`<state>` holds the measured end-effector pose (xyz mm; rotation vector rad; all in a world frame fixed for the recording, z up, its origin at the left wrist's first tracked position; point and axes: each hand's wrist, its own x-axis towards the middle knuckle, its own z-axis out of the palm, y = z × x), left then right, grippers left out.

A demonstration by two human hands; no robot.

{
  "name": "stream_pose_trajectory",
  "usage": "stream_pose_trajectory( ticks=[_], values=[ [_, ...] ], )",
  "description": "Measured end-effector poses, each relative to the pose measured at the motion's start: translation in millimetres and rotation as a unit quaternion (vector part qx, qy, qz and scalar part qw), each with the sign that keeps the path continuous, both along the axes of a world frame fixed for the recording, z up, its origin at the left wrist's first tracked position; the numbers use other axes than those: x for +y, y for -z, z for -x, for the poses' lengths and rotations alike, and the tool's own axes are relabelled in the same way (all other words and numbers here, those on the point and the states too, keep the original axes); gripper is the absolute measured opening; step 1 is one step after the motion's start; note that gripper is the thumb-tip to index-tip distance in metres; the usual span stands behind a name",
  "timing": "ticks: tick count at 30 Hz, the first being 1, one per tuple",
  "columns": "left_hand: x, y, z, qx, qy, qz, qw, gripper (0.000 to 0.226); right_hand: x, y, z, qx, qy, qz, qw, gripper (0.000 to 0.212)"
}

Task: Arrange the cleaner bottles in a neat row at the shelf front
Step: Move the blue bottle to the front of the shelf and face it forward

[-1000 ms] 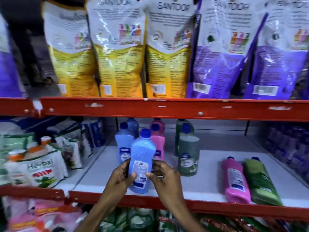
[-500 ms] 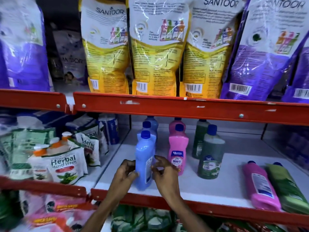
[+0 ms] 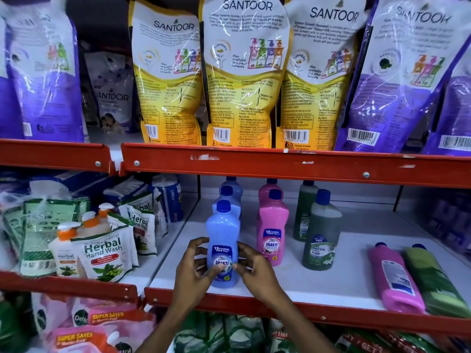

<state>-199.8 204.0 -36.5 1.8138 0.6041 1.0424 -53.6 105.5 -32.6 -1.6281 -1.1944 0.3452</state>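
A blue cleaner bottle stands upright at the front of the white shelf, its label facing me. My left hand and my right hand grip its lower half from either side. Two more blue bottles line up behind it. To the right stand a pink bottle with another pink one behind, and a dark green bottle with another green one behind. A pink bottle and a green bottle lie flat at the far right.
A red shelf lip runs along the front edge. Herbal hand wash pouches and pump bottles fill the left bay. Santoor refill pouches hang over the red upper rail. Bare shelf lies between the green and lying bottles.
The blue bottle, held tilted with its back label toward me, was set down upright at the shelf front and turned so its front label faces me. Both hands stay on it.
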Motion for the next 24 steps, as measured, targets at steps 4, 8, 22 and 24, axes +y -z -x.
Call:
stream_pose_trajectory(
  ticks=[4,8,22,24],
  values=[
    [-8,-2,3,-0.004,-0.015,-0.011,1.000,0.059,-2,0,1,0.012,-0.003,-0.007,1.000,0.048],
    [-14,-3,11,-0.008,-0.007,-0.017,1.000,0.056,-9,3,9,0.016,-0.006,-0.017,1.000,0.045],
    [-101,-16,-13,0.085,-0.134,-0.432,0.888,0.070,-104,-13,-25,-0.414,0.210,0.041,0.885,0.066],
    [-120,-15,-42,0.126,-0.088,-0.461,0.874,0.071,-129,-12,-50,-0.445,0.257,0.079,0.854,0.067]
  ],
)
